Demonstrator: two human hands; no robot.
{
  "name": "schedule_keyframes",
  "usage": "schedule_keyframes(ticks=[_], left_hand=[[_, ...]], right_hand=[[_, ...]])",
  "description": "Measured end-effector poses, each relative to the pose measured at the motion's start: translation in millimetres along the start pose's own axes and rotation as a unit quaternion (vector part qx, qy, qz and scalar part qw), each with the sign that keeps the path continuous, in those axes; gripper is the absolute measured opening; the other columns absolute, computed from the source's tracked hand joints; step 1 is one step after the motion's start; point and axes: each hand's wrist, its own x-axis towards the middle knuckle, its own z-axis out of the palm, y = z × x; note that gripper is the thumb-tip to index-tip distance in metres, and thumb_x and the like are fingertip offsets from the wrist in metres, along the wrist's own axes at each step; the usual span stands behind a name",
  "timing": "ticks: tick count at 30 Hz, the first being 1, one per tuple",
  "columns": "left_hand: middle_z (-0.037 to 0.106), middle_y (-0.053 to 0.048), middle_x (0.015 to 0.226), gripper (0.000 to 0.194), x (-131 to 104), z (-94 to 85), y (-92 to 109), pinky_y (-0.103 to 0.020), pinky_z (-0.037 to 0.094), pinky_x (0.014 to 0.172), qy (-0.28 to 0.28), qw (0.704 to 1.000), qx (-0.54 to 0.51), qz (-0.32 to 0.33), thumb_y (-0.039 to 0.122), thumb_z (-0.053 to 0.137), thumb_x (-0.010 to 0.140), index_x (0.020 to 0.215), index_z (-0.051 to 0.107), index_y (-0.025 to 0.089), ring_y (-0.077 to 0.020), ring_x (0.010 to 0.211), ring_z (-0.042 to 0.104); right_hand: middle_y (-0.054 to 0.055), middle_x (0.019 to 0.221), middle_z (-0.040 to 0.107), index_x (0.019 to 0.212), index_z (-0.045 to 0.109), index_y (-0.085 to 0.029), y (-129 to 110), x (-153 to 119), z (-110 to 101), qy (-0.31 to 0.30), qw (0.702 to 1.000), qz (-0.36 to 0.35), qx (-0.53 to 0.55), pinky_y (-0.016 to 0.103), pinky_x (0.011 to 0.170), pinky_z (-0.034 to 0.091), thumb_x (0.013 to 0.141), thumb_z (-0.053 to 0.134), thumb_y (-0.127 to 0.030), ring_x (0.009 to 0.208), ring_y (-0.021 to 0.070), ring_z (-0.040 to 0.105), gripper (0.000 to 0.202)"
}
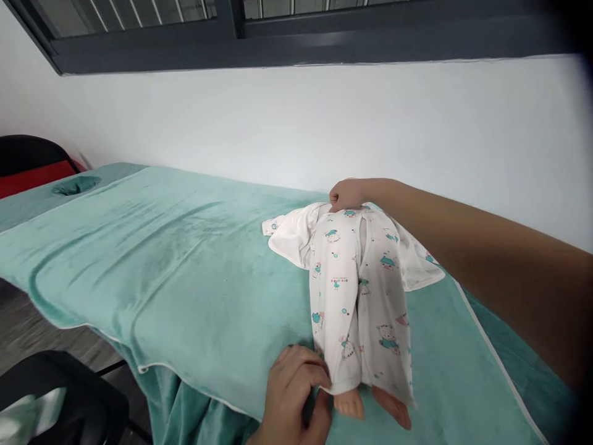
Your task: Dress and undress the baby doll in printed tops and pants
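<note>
A doll lies on the green blanket (208,278), dressed in white clothes (336,272) printed with small teal and pink figures. Its two bare feet (349,403) stick out of the trouser legs at the near end. My left hand (296,392) is beside those feet, thumb and fingers pinching the hem of the nearer left trouser leg. At the top of the trousers my right hand (346,194) is closed in a fist at the waist; what it grips there is hidden. The jacket spreads out on both sides of the doll, and the doll's head is hidden.
The blanket covers a long bed with a face hole (76,185) at the far left. A black chair (60,395) with pale cloth stands at the lower left, a red and black chair (34,164) behind. White wall and a dark window frame (301,46) run along the back.
</note>
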Motion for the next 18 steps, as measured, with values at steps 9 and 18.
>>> schedule_keyframes(ticks=[9, 18], left_hand=[[0.062, -0.002, 0.080, 0.031, -5, -2.2, 0, -0.032, 0.039, 0.069, -0.007, 0.999, -0.042, -0.006, 0.001, 0.052, 0.068, 0.090, 0.050, 0.022, -0.0164, 0.074, 0.058], [0.063, -0.005, 0.096, 0.021, 9, -20.0, 10, -0.030, 0.049, 0.077, -0.060, 0.984, -0.109, -0.128, 0.008, 0.048, 0.089, 0.101, 0.057, 0.022, -0.0157, 0.089, 0.061]], right_hand=[[0.014, 0.115, 0.067, 0.101, 0.068, -0.016, -3, 13, 28, 0.162, 0.982, 0.099, 0.012, 0.036, 0.078, 0.046, 0.089, 0.058, -0.036, 0.102, 0.0287, 0.063, 0.025], [0.005, 0.098, 0.072, 0.092, 0.068, -0.020, 1, 1, 34, 0.168, 0.977, 0.078, 0.106, 0.028, 0.076, 0.046, 0.085, 0.061, -0.037, 0.089, 0.0186, 0.065, 0.020]])
